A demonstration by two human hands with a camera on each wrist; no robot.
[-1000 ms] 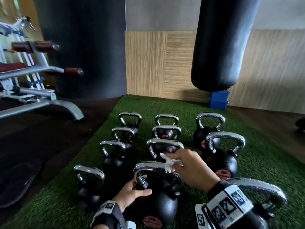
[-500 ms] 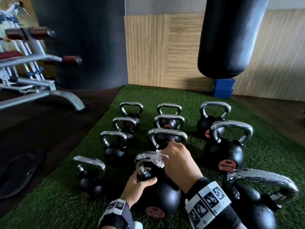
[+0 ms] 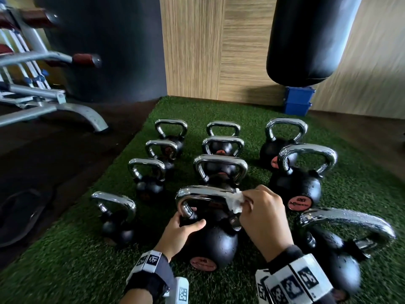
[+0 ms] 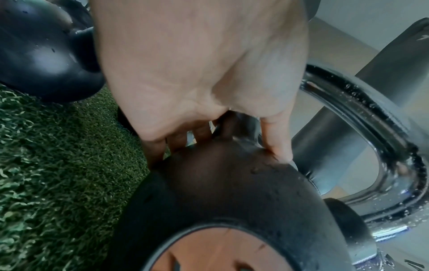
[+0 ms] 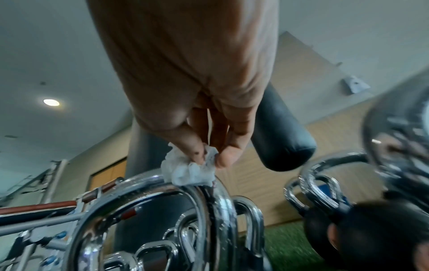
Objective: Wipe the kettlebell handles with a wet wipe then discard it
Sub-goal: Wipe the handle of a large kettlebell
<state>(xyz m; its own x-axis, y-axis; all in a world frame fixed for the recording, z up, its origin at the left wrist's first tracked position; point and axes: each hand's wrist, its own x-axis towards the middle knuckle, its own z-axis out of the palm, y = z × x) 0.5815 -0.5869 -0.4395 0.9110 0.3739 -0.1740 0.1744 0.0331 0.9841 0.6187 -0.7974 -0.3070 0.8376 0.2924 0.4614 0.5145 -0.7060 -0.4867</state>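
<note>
A black kettlebell [image 3: 210, 240] with a chrome handle [image 3: 203, 193] stands nearest me on the green turf. My left hand [image 3: 182, 229] grips the base of that handle's left leg, thumb across the ball [image 4: 232, 192]. My right hand [image 3: 263, 218] pinches a crumpled white wet wipe [image 3: 236, 201] and presses it on the handle's right top corner. The right wrist view shows the wipe [image 5: 188, 170] bunched between thumb and fingers [image 5: 192, 146] on the chrome bar [image 5: 216, 201].
Several more chrome-handled kettlebells stand in rows on the turf [image 3: 65, 260], one large one [image 3: 341, 244] at my right wrist. A black punching bag [image 3: 306, 40] hangs over a blue box [image 3: 298, 102]. A weight bench frame [image 3: 54, 106] stands on dark floor at left.
My right hand has slid the wipe from the handle's left-middle part to its right corner. The left hand keeps its hold at the handle's left base. The head view tilted down.
</note>
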